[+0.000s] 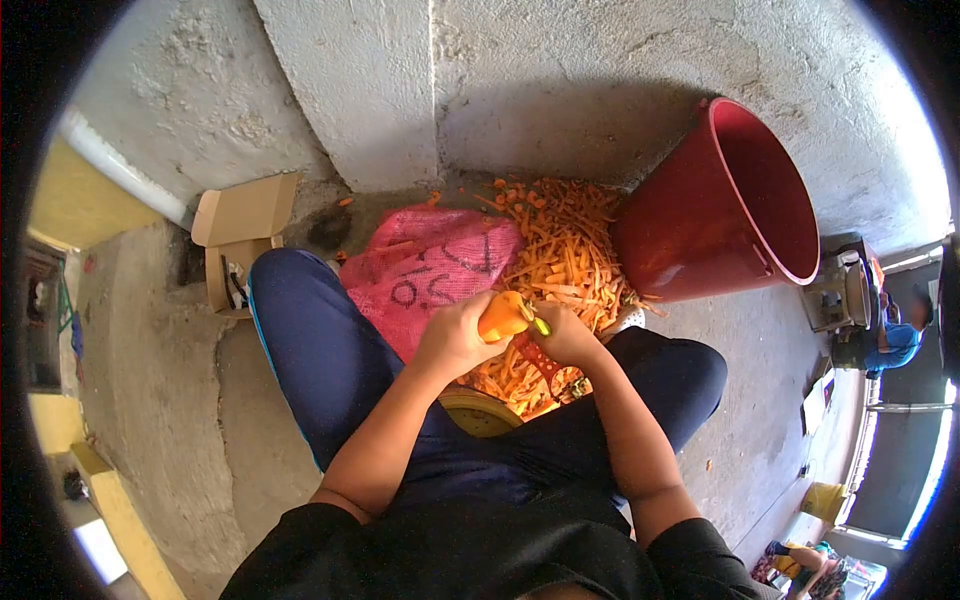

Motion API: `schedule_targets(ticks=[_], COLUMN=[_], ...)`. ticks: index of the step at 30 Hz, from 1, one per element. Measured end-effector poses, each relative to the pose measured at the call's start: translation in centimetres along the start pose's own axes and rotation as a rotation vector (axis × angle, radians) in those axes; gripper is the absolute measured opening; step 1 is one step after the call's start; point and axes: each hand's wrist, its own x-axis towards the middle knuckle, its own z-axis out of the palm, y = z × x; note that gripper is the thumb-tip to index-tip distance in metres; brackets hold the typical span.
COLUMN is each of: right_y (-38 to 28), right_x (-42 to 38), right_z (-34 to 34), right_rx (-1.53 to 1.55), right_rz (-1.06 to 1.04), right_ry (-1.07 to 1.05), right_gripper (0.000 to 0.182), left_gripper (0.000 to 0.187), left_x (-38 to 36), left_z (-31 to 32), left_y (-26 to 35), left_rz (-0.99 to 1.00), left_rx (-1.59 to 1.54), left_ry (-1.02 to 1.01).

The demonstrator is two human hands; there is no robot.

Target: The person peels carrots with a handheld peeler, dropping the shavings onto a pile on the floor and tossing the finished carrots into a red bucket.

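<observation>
My left hand (462, 335) is wrapped round an orange carrot (503, 316), its thick end pointing right. Close beside it, my right hand (566, 337) is closed on a small tool with a yellow-green handle (542, 327); its working end is too small to make out. Below both hands lie many orange peelings (510, 385) and a red perforated object (537, 358), partly hidden. A pink mesh sack (425, 262) with black lettering lies between my knees, and a heap of peelings (570, 245) spreads beside it.
A large red bucket (670, 225) leans at the right of the heap. An open cardboard box (240, 215) stands beyond my left knee. The rim of a yellowish container (480, 412) shows at my lap. Two people (898, 340) (815, 570) are far right. A rough wall rises ahead.
</observation>
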Motion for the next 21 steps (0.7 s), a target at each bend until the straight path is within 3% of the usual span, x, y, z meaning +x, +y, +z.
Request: schedule_targets(ticks=[8,11,14,20,21], right_y=[-0.5,-0.3,0.4,0.9,0.4], right_x=[-0.2,0.1,0.3,0.3,0.3], right_z=[0.0,-0.2,0.3,1.0,0.7], right_rx=[0.116,0.117,0.039,0.065,0.06], right_rz=[0.054,0.087,0.107,0.058,0.084], right_ry=[0.071,0.038,-0.012,0.078,0.067], right_gripper=[0.017,0.019,0.023,0.019,0.02], left_gripper=[0.044,0.043,0.042,0.05,0.048], left_x=[-0.2,-0.1,-0.2,-0.1,-0.2], left_z=[0.5,0.9,0.6,0.4,0.5], left_y=[-0.4,-0.4,-0.5,-1.1,-1.0], left_rz=[-0.013,0.048,0.092,0.037,0.031], left_rx=[-0.15,-0.173,0.029,-0.151,-0.064], left_ry=[-0.099,-0.029,0.005,-0.109,-0.098])
